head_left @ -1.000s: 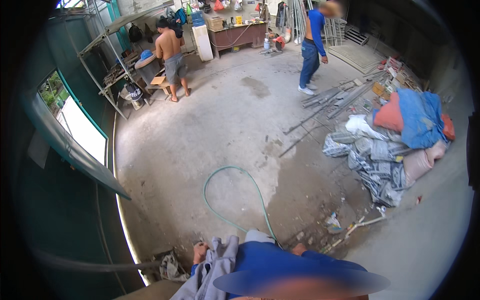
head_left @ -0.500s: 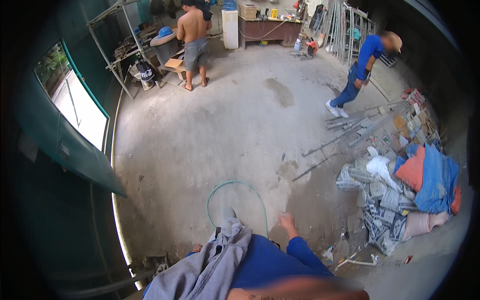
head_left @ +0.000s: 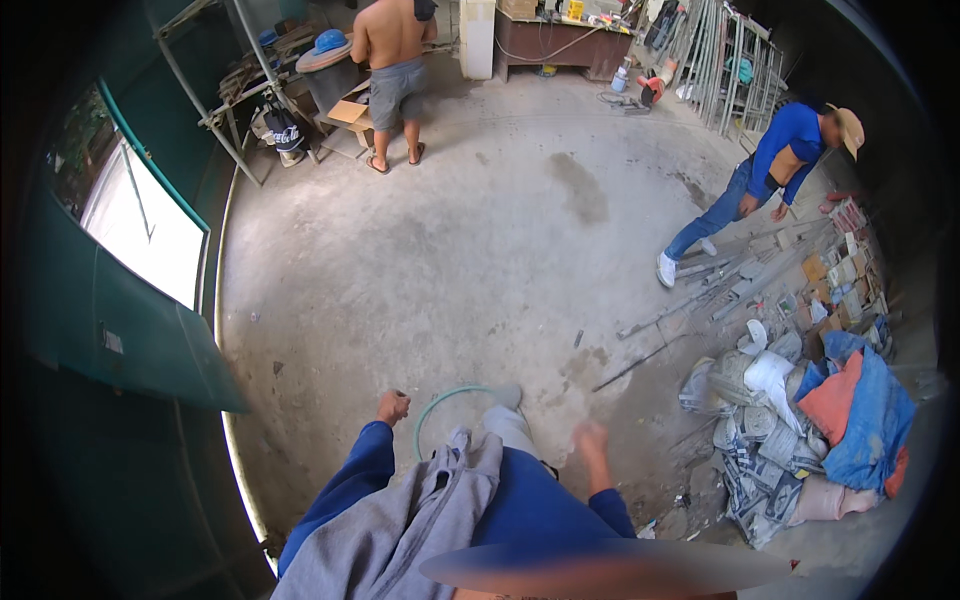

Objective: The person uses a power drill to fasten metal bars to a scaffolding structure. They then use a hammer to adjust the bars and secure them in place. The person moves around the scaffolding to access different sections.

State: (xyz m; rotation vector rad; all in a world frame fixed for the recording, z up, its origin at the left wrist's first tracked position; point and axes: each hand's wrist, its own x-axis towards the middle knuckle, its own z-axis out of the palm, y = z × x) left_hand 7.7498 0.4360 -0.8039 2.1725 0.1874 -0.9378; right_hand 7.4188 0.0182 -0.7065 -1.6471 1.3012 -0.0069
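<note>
My left hand (head_left: 393, 406) is out in front of me over the concrete floor, its fingers curled in and nothing visible in them. Just right of it, a thin green hose (head_left: 447, 394) lies in a loop on the floor. My right hand (head_left: 591, 440) hangs low on the other side, smeared by motion, so its fingers cannot be read. I wear blue sleeves, and a grey cloth garment (head_left: 415, 505) is draped down my front. One of my feet, in a grey-white boot (head_left: 510, 398), is stepping forward beside the hose.
Cement sacks with blue and orange sheets (head_left: 862, 410) are heaped at right. Metal bars (head_left: 735, 275) lie beyond them, where a person in blue (head_left: 785, 150) bends. Another person (head_left: 395, 75) stands near a drum and scaffold frame (head_left: 205, 115). A green door panel (head_left: 150, 340) juts in at left.
My left hand has swung forward into fuller view, and my foot has stepped ahead over the hose. The person in blue has bent lower toward the bars.
</note>
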